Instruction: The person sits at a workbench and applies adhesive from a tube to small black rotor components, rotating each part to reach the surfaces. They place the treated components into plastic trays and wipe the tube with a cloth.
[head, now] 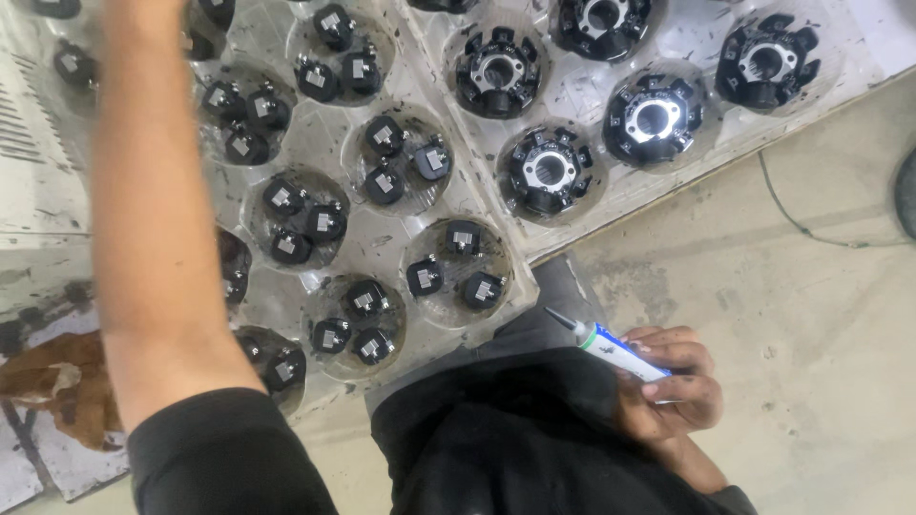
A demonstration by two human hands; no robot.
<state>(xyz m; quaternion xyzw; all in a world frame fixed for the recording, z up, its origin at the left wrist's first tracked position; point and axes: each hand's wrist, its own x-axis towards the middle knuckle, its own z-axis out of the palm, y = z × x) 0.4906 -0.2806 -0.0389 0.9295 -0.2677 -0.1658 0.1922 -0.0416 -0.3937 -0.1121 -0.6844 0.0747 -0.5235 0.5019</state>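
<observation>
- The fingers (689,360) of the right hand (668,386) are curled tight around a small white tube (625,355) with a green band and a grey tapered nozzle; the thumb side presses the tube body against the palm.
- The tube sits low and to the right in the view, held close in front of the dark clothing (515,439), its nozzle tip pointing up and left toward the near corner of the tray, apart from it.
- The left arm (153,219) stretches up across the left side of the view and its hand passes out over the top edge, so I cannot tell how those fingers stand or what they touch.
- A clear plastic tray (367,248) with round wells lies under that arm; each well holds three small black blocks (456,269) with pale square faces.
- A second clear tray (582,95) butts against it on the right, its wells holding ring-shaped black parts (549,170) with metal centres.
- The trays' near edge runs diagonally, rising to the right; below and right of it is bare concrete floor (821,315), the widest free space, with a thin dark cable (801,224) across it.
- On the left, a pale perforated panel (29,143) and crumpled brown paper (57,381) hem in the tray's left edge.
</observation>
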